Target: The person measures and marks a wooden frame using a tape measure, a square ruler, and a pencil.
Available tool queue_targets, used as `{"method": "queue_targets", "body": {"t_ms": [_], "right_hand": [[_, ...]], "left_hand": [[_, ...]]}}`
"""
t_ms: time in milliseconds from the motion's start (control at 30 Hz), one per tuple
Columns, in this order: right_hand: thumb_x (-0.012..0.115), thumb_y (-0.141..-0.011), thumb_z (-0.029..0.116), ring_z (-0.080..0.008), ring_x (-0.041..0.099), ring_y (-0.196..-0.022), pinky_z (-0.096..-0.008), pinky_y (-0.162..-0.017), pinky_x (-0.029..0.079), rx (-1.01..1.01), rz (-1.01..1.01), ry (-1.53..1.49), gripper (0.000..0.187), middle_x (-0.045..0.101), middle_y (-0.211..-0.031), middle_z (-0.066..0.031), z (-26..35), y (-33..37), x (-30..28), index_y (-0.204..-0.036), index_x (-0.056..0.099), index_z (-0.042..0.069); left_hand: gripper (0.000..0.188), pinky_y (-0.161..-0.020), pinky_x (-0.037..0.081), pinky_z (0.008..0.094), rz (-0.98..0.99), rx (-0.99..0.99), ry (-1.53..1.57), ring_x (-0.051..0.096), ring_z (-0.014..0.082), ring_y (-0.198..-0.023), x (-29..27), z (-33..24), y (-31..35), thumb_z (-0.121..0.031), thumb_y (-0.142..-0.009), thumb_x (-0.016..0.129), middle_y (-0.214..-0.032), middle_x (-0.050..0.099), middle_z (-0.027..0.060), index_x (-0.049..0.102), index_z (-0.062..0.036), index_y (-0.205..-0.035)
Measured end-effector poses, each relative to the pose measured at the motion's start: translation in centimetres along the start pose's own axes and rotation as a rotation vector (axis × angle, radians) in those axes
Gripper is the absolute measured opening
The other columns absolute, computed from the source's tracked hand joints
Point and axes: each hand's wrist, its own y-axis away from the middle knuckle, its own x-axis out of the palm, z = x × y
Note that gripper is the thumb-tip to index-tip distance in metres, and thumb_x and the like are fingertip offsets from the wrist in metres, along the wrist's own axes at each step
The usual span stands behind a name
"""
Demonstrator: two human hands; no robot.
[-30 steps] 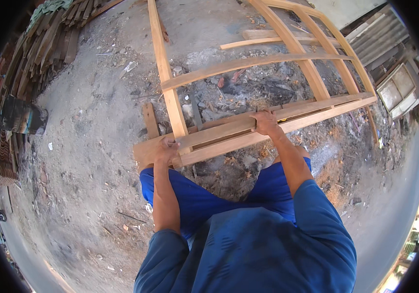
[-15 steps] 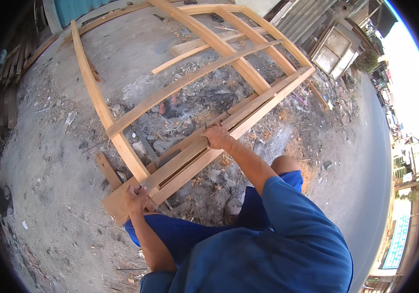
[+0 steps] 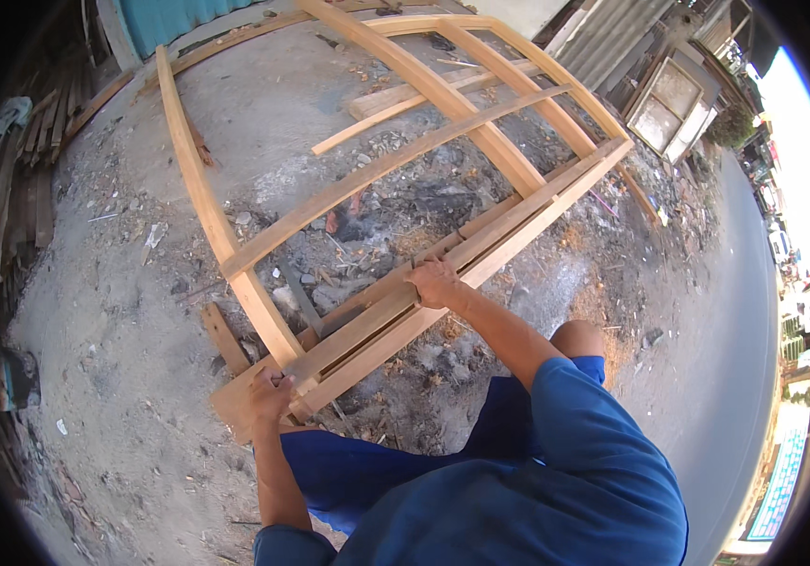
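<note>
A long wooden plank (image 3: 358,328) lies along the near side of a pale timber frame (image 3: 490,141). My right hand (image 3: 435,284) is closed over this plank near its middle, fingers bent across the top. Close to the plank's left end, my left hand (image 3: 271,393) grips the near edge with curled fingers; the fingertips are partly hidden. Just nearer to me runs a parallel beam (image 3: 405,341), with a narrow dark gap between the two. One long side beam (image 3: 199,208) meets the planks beside my left hand. A thinner slat (image 3: 367,176) crosses the frame.
Rubble and wood shavings cover the dirt ground (image 3: 103,311). Stacked old boards (image 3: 9,217) stand far left. A short wood piece (image 3: 224,340) lies by the frame's left corner. At the far right are a framed panel (image 3: 666,104) and a paved road (image 3: 740,311).
The whole view has shifted slightly, so the frame appears a little further right and lower. Both hands keep about the same hold on the plank.
</note>
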Motion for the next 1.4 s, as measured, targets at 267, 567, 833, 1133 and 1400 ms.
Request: {"method": "queue_targets", "body": {"t_ms": [267,567,833,1133,1400], "right_hand": [[0.085,-0.073,0.039,-0.0352,0.056,-0.125,-0.0564,-0.101,0.04,-0.164,0.047,-0.069,0.054,0.065,-0.124,-0.0143,-0.7,-1.2,-0.3,-0.121,0.071,0.019],[0.078,-0.084,0.041,-0.0374,0.046,-0.137,-0.0557,-0.113,0.032,-0.371,0.155,-0.219,0.068,0.055,-0.139,-0.0178,-4.7,-1.4,1.2,-0.142,0.054,0.014],[0.077,-0.087,0.044,-0.0383,0.041,-0.142,-0.0567,-0.121,0.025,-0.494,0.183,-0.216,0.082,0.052,-0.145,-0.0217,-9.9,-0.7,-4.8,-0.15,0.042,0.006],[0.079,-0.086,0.041,-0.036,0.049,-0.137,-0.0515,-0.117,0.034,-0.45,0.242,-0.096,0.074,0.057,-0.14,-0.0191,-15.2,-1.1,-2.9,-0.146,0.049,0.009],[0.081,-0.083,0.032,-0.0377,0.056,-0.13,-0.0493,-0.108,0.046,-0.518,0.273,-0.202,0.064,0.061,-0.136,-0.0206,-15.1,-3.3,-1.9,-0.137,0.059,0.005]], "left_hand": [[0.032,-0.08,0.055,0.0405,0.106,-0.121,-0.409,0.073,0.0284,-0.091,-2.4,-0.1,-2.3,-0.03,-0.081,0.081,-0.096,0.075,0.0143,0.072,-0.0046,-0.099],[0.022,-0.064,0.056,0.0368,0.016,-0.096,-0.55,0.074,0.021,-0.068,0.3,-3.2,-1.4,-0.014,-0.084,0.078,-0.077,0.074,0.0154,0.073,0.0053,-0.092],[0.046,-0.063,0.057,0.0334,-0.42,-0.106,-0.282,0.071,0.0193,-0.075,-2.5,2.4,3.9,-0.013,-0.084,0.075,-0.087,0.074,0.0143,0.062,0.0018,-0.126],[0.062,-0.102,0.051,0.0447,-0.493,-0.486,-0.331,0.065,0.0404,-0.12,2.8,-0.9,17.3,-0.047,-0.086,0.074,-0.123,0.068,0.0303,0.068,-0.0005,-0.126],[0.056,-0.093,0.053,0.0441,-0.473,-0.529,-0.368,0.068,0.0355,-0.11,1.4,-3.3,24.0,-0.047,-0.091,0.07,-0.115,0.071,0.0262,0.07,-0.0014,-0.124]]}}
